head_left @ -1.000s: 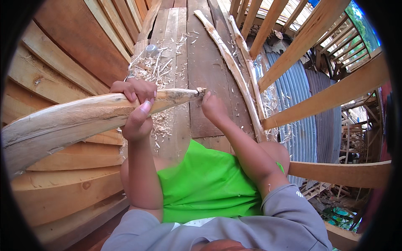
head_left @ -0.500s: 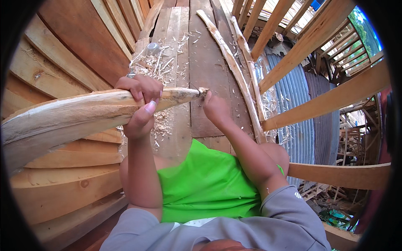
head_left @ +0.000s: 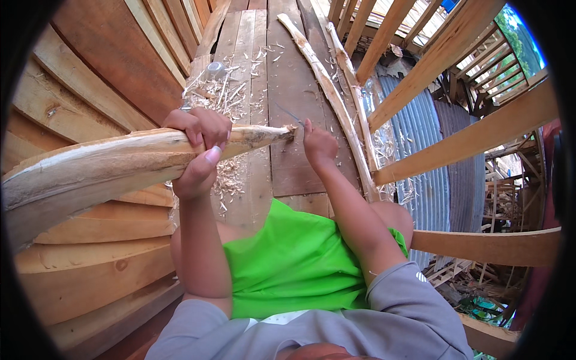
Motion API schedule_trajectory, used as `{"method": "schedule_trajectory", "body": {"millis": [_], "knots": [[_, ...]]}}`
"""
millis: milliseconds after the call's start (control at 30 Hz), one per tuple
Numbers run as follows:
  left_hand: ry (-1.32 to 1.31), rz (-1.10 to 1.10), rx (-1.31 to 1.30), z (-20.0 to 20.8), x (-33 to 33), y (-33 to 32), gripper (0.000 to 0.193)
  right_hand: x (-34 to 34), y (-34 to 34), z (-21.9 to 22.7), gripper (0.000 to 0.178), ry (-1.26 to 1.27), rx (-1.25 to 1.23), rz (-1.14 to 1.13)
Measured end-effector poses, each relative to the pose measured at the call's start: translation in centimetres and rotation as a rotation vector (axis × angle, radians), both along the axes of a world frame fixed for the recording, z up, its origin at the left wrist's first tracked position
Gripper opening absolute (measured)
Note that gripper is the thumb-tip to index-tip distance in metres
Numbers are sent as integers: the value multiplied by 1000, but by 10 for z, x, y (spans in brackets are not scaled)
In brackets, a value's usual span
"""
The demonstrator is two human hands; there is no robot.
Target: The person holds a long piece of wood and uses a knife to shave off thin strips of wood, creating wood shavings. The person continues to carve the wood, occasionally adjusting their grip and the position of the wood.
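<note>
A long, pale wooden pole (head_left: pixel 102 157) comes in from the left and tapers to a rough, splintered tip on the right. Wrapped around it behind the tapered end is my left hand (head_left: pixel 198 144), fingers over the top and thumb along the near side. My right hand (head_left: pixel 320 146) is closed around the handle of a knife, the handle mostly hidden in the fist. The thin knife blade (head_left: pixel 290 114) points up and left, just beyond the pole's tip and apart from it.
Wood shavings (head_left: pixel 231 96) litter the plank floor (head_left: pixel 294 162), with a clear plastic cup (head_left: pixel 215 71) among them. Two peeled poles (head_left: pixel 327 84) lie along the right side. A board wall (head_left: pixel 90 90) stands left; wooden railing slats (head_left: pixel 444 153) and corrugated metal sheets (head_left: pixel 420 144) are to the right.
My right hand has moved slightly right and away from the pole's tip, and the knife blade now shows clear of the wood. My left hand keeps its hold on the pole.
</note>
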State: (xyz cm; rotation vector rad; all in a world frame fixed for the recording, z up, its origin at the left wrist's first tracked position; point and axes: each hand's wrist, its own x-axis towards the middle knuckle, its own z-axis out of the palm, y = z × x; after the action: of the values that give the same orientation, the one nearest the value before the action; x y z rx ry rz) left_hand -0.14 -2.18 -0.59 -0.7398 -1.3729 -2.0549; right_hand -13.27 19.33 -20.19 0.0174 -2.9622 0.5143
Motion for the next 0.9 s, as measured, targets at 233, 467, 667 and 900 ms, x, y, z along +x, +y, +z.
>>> {"method": "schedule_trajectory", "body": {"millis": [233,467,667,900], "knots": [[-2,-9,10,3,-3,5,26,-19,7,-49,37,-320,-746,-115],[7,2,9,3,-3,6,27,-2,-3,-33,32,-406,-753,74],[18,-3,7,3,-4,6,27,-2,-1,-26,37,-371,-700,149],[16,14,-9,0,-2,2,27,3,-7,-6,55,-341,-424,217]]}}
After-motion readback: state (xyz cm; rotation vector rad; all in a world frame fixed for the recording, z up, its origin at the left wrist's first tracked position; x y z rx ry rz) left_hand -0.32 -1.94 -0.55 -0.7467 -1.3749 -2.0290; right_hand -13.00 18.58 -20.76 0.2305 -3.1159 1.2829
